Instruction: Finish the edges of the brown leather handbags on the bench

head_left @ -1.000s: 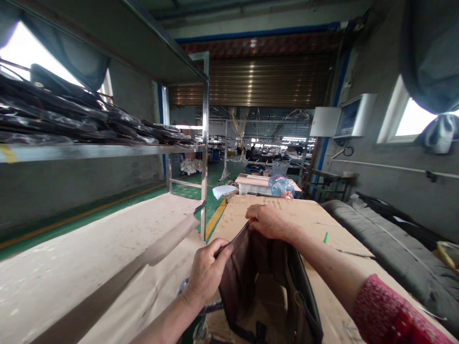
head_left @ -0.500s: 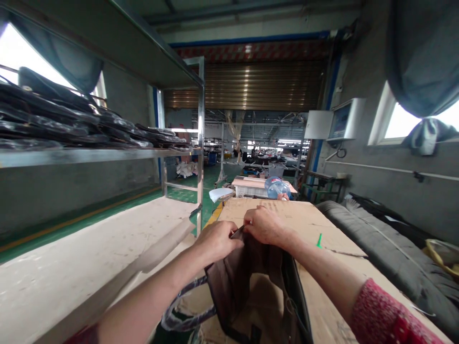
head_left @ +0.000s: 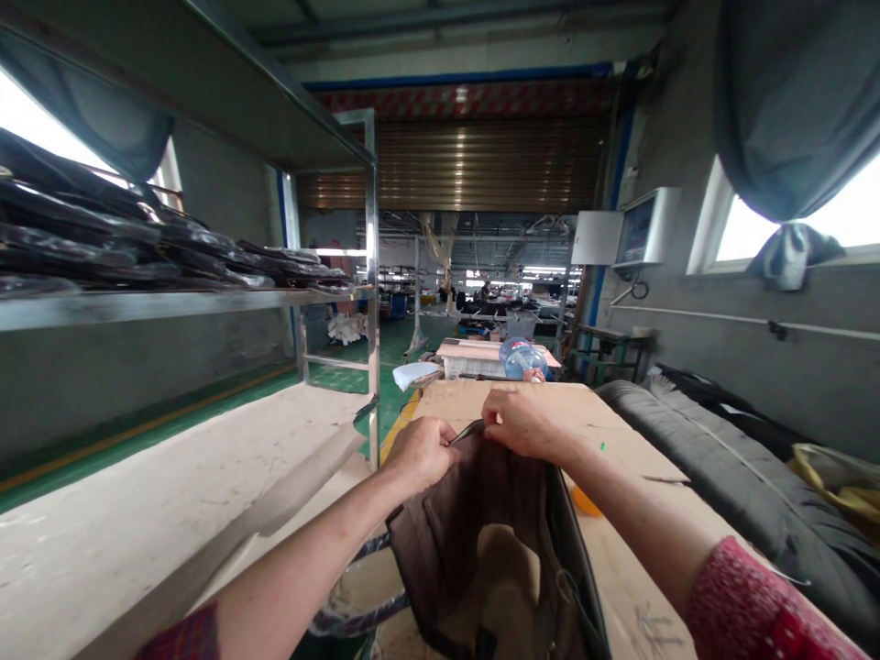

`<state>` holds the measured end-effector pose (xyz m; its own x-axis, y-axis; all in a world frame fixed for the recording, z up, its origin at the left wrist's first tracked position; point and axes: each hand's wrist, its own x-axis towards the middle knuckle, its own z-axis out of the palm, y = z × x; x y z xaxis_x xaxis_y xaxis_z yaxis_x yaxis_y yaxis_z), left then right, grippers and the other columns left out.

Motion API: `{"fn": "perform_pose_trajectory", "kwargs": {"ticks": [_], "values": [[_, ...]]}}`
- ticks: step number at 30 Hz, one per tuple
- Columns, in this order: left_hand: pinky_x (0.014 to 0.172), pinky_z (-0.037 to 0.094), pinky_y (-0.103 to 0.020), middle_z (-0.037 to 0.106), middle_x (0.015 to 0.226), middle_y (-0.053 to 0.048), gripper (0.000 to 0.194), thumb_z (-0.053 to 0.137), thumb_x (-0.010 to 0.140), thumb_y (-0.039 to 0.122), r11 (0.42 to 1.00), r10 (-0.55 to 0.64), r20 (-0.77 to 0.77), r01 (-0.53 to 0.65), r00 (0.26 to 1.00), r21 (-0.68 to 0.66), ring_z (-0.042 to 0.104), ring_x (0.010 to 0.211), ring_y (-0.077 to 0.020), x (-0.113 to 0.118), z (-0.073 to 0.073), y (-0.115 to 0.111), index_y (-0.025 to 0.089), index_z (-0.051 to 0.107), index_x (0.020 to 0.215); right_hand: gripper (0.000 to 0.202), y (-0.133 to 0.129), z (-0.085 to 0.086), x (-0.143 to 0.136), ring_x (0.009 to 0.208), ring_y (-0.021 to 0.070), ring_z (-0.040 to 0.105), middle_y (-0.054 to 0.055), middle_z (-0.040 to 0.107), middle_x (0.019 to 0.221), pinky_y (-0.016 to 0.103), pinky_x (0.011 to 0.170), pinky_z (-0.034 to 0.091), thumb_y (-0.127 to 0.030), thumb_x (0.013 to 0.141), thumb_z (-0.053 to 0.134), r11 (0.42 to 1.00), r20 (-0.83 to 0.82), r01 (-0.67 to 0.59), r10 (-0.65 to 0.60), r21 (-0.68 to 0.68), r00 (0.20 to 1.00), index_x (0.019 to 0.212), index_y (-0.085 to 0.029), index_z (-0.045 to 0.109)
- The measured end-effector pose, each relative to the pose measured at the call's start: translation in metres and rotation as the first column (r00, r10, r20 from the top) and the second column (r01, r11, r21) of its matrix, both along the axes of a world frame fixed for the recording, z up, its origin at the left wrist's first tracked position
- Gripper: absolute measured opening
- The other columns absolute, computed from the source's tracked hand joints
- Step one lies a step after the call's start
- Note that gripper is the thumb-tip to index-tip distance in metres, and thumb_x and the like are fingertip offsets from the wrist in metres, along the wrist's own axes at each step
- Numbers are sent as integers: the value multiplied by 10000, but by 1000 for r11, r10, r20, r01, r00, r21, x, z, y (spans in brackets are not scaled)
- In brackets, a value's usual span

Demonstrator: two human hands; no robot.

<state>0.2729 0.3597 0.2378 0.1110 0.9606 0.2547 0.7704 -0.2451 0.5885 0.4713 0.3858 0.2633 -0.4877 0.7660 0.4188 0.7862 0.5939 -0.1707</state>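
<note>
A dark brown handbag (head_left: 446, 559) stands open in front of me on a cardboard-covered table (head_left: 632, 568), its lining showing. My left hand (head_left: 424, 449) pinches the bag's far upper edge. Close by on the right, my right hand (head_left: 519, 423) grips the same edge, and a short stretch of rim runs taut between them. A plastic-wrapped handle (head_left: 364, 614) loops out at the bag's left side. Beside the bag, partly behind my right forearm, sits an orange thing (head_left: 587, 500) with a green tip. My fingertips are partly hidden by the fabric and the hands.
To the left a metal rack (head_left: 206, 307) holds plastic-wrapped dark bags (head_left: 89, 234) above a paper-covered surface (head_left: 171, 467). Grey fabric rolls (head_left: 694, 467) lie along the right. A blue water jug (head_left: 522, 359) lies beyond the table's far end.
My right hand has slid right along the bag's edge, widening the stretch between my hands. The orange thing has come into sight beside the bag. The view has shifted slightly.
</note>
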Motion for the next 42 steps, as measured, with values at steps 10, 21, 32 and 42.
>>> {"fn": "perform_pose_trajectory", "kwargs": {"ticks": [10, 21, 32, 42], "values": [[485, 282, -251, 628, 607, -1, 168, 618, 642, 230, 998, -20, -3, 20, 1000, -53, 559, 582, -157, 4, -2, -2, 189, 728, 762, 81, 10, -4, -6, 670, 161, 545, 32, 659, 728, 260, 554, 279, -140, 677, 577, 994, 30, 106, -107, 32, 994, 710, -174, 642], [475, 218, -253, 530, 541, 44, 319, 555, 530, 186, 954, -238, 258, 275, 936, -118, 422, 492, -110, -1, -14, 16, 170, 690, 818, 337, -1, 3, 0, 906, 193, 585, 48, 682, 991, 249, 716, 374, -129, 698, 558, 995, 67, -102, 101, 6, 993, 990, -182, 718], [541, 292, -237, 552, 668, 33, 243, 599, 551, 201, 909, -373, 268, 408, 888, -86, 493, 639, -131, -3, -6, 10, 156, 613, 789, 185, -17, 10, 1, 834, 180, 603, 37, 699, 905, 259, 683, 393, -171, 773, 595, 990, 59, -121, 126, -73, 990, 900, -175, 728], [538, 210, -299, 472, 522, 2, 293, 553, 780, 355, 988, 61, -205, -30, 977, 151, 446, 554, -137, 11, 7, 4, 176, 588, 550, 241, -16, 12, 20, 848, 173, 615, 34, 691, 924, 285, 784, 475, -329, 869, 562, 989, -389, -132, 95, -69, 916, 1007, -169, 678]]}}
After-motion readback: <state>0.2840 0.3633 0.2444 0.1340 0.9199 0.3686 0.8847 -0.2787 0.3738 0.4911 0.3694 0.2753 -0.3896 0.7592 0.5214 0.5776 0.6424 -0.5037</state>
